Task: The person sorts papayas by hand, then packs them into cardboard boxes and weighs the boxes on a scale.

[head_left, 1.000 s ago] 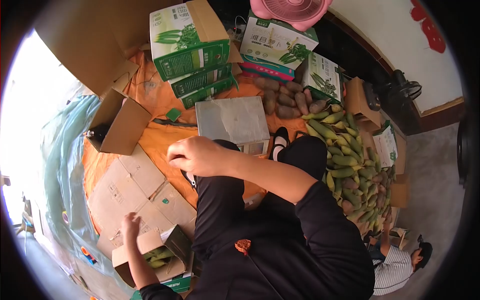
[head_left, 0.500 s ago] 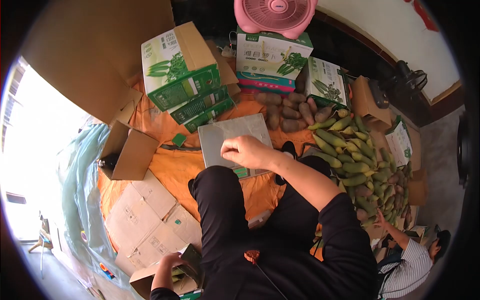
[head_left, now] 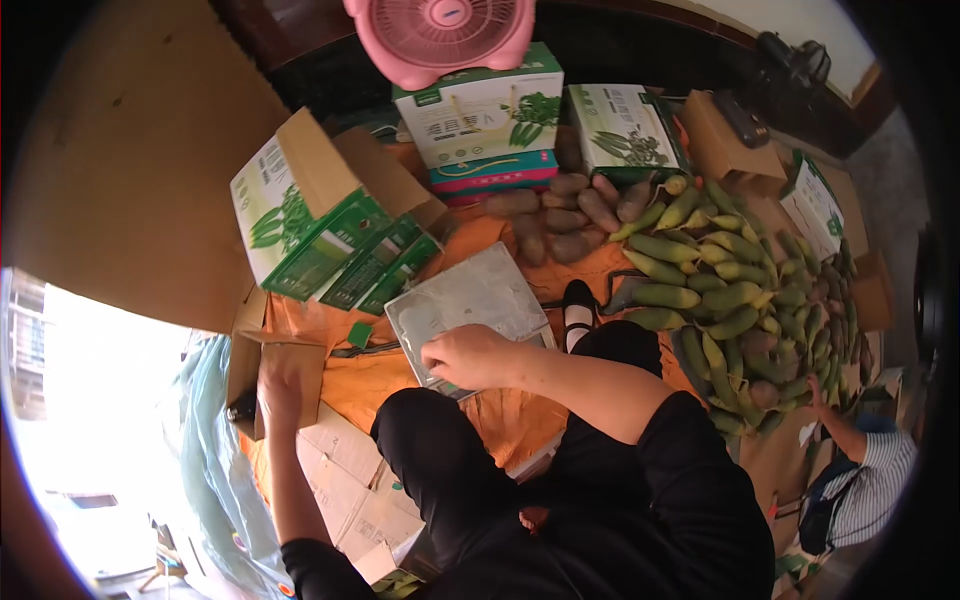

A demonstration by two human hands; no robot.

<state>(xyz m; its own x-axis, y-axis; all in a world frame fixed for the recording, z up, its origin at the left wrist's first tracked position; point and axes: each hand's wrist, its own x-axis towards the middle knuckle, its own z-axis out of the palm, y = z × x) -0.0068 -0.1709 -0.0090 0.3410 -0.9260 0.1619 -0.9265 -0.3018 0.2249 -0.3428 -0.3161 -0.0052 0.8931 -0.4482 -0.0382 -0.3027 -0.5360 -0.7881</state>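
Observation:
My right hand point(head_left: 465, 357) hangs over the near left part of a grey metal-topped scale point(head_left: 480, 290), its fingers curled together. Whether anything small is pinched in them is hidden. My left hand point(head_left: 281, 388) reaches to a small open cardboard box point(head_left: 308, 365) at the left and overlaps its opening. Its fingers are blurred, so their grip does not show. A dark object point(head_left: 241, 408) sits at that box's lower left corner. By my left knee stands an open carton point(head_left: 376, 563) with green radishes point(head_left: 400, 582) inside.
Green radishes point(head_left: 735, 270) are heaped at the right, with reddish-brown tubers point(head_left: 570, 220) behind the scale. Printed cartons point(head_left: 300, 215) stand at the back left. A pink fan point(head_left: 445, 40) tops a carton stack. At the lower right, a co-worker's hand point(head_left: 816, 390) touches the heap.
My left hand has moved from the radish carton by my knee up to the small cardboard box. My right hand stays over the scale, still curled. The view has turned left.

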